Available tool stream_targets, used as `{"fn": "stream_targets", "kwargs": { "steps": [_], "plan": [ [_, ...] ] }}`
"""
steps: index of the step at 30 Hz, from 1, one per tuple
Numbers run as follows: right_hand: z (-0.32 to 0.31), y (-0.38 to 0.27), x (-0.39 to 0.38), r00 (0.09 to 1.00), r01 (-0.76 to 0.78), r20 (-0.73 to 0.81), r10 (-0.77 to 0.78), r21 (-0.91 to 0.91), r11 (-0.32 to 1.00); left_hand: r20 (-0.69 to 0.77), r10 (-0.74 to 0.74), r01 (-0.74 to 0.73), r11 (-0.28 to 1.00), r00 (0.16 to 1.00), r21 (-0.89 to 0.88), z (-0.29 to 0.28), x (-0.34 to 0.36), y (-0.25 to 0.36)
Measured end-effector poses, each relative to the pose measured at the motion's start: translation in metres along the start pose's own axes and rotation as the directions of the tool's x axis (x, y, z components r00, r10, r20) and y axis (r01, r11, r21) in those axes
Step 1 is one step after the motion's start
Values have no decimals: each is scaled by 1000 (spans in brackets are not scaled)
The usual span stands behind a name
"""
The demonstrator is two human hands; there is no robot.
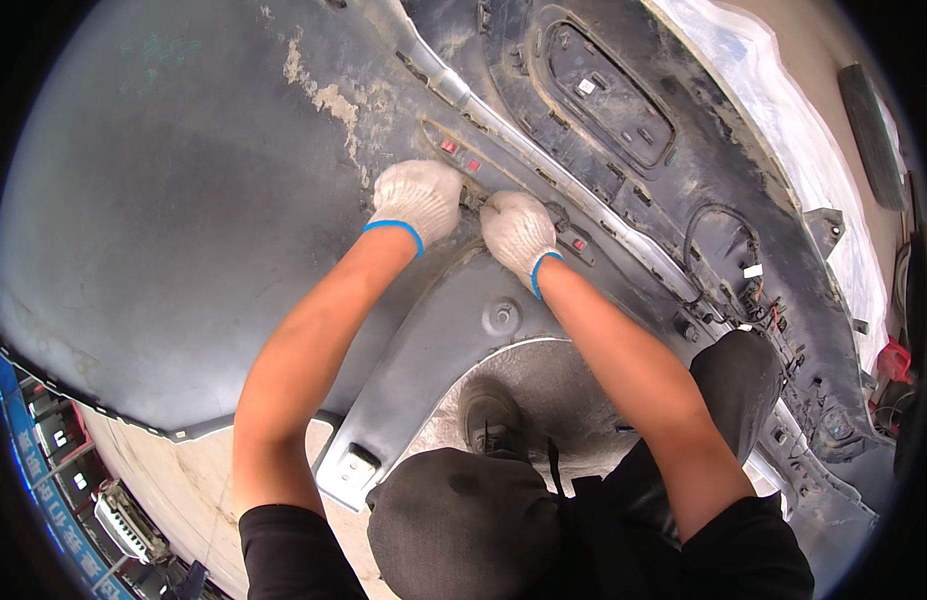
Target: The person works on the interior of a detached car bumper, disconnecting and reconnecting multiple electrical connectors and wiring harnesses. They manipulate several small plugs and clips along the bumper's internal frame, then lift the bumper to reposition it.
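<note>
My left hand (419, 198), in a white knit glove with a blue cuff, is closed against the inner side of a large dark grey car bumper (183, 250). Right beside it, my right hand (518, 228) wears a matching glove, its fingers pinched together. Between the two hands shows a small dark piece (472, 197), partly hidden by the gloves; its kind cannot be made out. Dark wiring (558, 213) sits at the right hand's fingers. Both hands are at a long recess with a few small red pieces (449, 147) in it.
A silvery strip (453, 88) crosses the bumper beyond my hands. On the right are a loop of cable (695, 225) and tangled wires (768, 315). White sheeting (783, 110) lies along the far right edge. A dark tyre-like object (871, 135) and a blue signboard (43, 490) stand farther off.
</note>
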State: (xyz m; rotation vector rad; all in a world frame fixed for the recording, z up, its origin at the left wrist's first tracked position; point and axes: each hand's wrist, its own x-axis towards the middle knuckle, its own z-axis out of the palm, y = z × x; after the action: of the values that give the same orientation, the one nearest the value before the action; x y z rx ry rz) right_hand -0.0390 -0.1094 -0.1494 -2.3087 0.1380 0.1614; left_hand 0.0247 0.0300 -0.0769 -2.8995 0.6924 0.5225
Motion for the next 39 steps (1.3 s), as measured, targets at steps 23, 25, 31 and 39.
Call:
{"fn": "stream_targets", "kwargs": {
  "steps": [23,25,31,39],
  "plan": [
    [-10,1,-3,998,49,43,-53,89,995,100,-26,27,1000,995,-4,-5,2,1],
    [-9,3,-3,994,103,36,-102,-32,994,98,-32,34,999,995,-21,-6,0,1],
    [-9,-1,-7,997,77,-21,-79,-84,994,100,-37,42,998,994,-42,-7,0,-1],
    [-3,4,-3,989,128,-72,-125,32,991,81,-22,24,1000,996,-20,-7,-1,-1]
  ]
}}
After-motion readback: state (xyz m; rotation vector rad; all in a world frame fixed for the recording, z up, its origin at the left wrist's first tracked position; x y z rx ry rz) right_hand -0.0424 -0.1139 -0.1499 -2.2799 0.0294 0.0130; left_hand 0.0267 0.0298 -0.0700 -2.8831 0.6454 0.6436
